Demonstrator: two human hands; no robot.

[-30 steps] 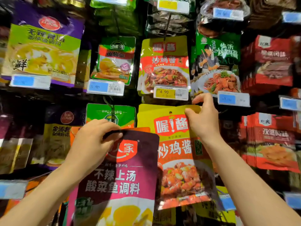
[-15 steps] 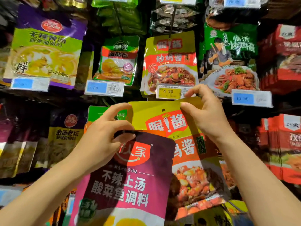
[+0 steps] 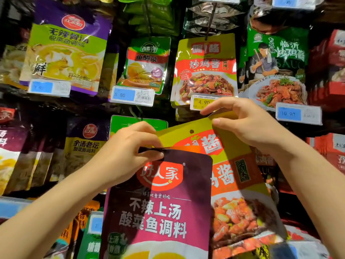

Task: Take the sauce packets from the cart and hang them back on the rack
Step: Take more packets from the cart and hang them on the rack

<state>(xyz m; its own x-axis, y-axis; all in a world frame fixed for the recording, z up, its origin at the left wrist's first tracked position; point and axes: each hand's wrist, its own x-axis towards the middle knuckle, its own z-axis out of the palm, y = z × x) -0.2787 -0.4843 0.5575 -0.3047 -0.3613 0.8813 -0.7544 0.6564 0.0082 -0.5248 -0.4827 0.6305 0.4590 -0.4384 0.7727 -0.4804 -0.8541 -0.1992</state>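
My left hand (image 3: 128, 156) pinches the top edge of a purple sauce packet (image 3: 158, 212), with an orange packet edge just behind it. My right hand (image 3: 248, 124) pinches the top right corner of a yellow and orange chicken sauce packet (image 3: 233, 176), which tilts to the left. Its hang hole (image 3: 191, 131) is free, below the rack. An identical yellow packet (image 3: 205, 70) hangs on a rack hook (image 3: 210, 21) straight above, with the yellow 4.90 price tag (image 3: 202, 102) just over my right fingers.
The rack is packed with hanging packets: a purple and green one (image 3: 67, 51) upper left, a small green one (image 3: 147, 66), a dark green one (image 3: 276, 60) upper right, red packs (image 3: 330, 68) far right. Blue price tags (image 3: 132, 95) stick out in front.
The yellow packet has tilted further left and its top sits a little lower under the 4.90 tag. My left hand has closed in on the purple packet's top edge. The view has moved closer.
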